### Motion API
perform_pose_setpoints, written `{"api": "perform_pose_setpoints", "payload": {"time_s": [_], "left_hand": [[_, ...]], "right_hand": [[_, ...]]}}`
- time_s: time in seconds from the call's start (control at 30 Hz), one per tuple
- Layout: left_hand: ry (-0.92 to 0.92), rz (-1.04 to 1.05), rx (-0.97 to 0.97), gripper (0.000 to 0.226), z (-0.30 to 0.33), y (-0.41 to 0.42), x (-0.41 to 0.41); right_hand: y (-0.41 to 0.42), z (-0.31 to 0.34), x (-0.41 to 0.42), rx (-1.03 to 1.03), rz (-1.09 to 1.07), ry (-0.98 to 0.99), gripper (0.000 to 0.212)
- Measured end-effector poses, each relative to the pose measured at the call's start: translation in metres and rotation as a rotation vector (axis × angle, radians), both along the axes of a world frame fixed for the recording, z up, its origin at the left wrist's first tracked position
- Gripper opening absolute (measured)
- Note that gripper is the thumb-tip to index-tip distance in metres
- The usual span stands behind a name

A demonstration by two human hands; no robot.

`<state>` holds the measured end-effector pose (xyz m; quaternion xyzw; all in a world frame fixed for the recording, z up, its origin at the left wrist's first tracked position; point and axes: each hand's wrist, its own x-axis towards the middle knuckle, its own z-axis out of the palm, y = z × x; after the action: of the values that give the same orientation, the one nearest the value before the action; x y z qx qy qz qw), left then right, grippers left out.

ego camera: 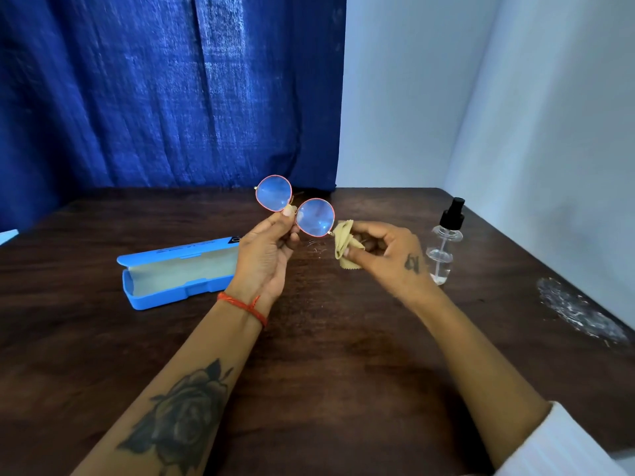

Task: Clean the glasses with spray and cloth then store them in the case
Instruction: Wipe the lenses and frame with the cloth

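Observation:
Round glasses (314,217) with a thin red rim are held up above the dark wooden table (326,355). My left hand (266,255) pinches them at the bridge between the two lenses. My right hand (385,250) grips a small tan cloth (345,242), which touches the outer edge of the right lens. An open blue glasses case (171,274) lies on the table to the left of my left hand, its pale lining showing. A clear spray bottle (443,245) with a black nozzle stands upright just right of my right hand.
A blue curtain (165,91) hangs behind the table's far edge, and white walls (515,97) close the right corner. A pale scuffed patch (577,310) marks the table near its right edge. A few small droplets (314,247) glint on the wood between my hands.

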<state>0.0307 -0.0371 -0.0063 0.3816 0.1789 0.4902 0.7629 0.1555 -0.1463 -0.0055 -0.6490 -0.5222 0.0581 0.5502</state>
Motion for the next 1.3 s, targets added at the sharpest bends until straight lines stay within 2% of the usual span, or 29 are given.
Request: {"api": "perform_pose_setpoints", "payload": {"time_s": [0.13,0.37,0.63,0.77,0.87,1.07,1.2,1.3], "left_hand": [[-0.018,-0.032,-0.002,0.014,-0.001,0.003,-0.001],[-0.04,-0.099,0.005,0.02,0.001,0.001,0.001],[-0.071,-0.133,-0.066,0.02,0.002,0.005,-0.003],[-0.08,-0.157,-0.09,0.037,0.003,0.005,-0.005],[-0.084,-0.175,-0.105,0.041,0.004,0.007,-0.008],[-0.041,-0.181,-0.084,0.022,0.004,0.009,-0.012],[-0.049,-0.178,-0.102,0.036,0.005,0.015,-0.017],[-0.048,-0.204,-0.091,0.032,0.008,0.019,-0.023]], "right_hand": [[0.003,-0.007,-0.009,0.134,-0.104,-0.318,0.026],[0.006,-0.013,-0.019,0.276,-0.183,-0.467,0.021],[0.003,-0.012,-0.006,0.168,-0.137,-0.597,0.019],[0.001,-0.011,-0.003,0.148,-0.126,-0.72,0.018],[0.0,-0.012,0.001,0.128,-0.122,-0.758,0.02],[-0.001,-0.013,0.011,0.034,-0.161,-0.839,0.025],[-0.002,-0.014,0.017,-0.031,-0.177,-0.844,0.025],[-0.004,-0.015,0.024,-0.078,-0.199,-0.85,0.026]]}}
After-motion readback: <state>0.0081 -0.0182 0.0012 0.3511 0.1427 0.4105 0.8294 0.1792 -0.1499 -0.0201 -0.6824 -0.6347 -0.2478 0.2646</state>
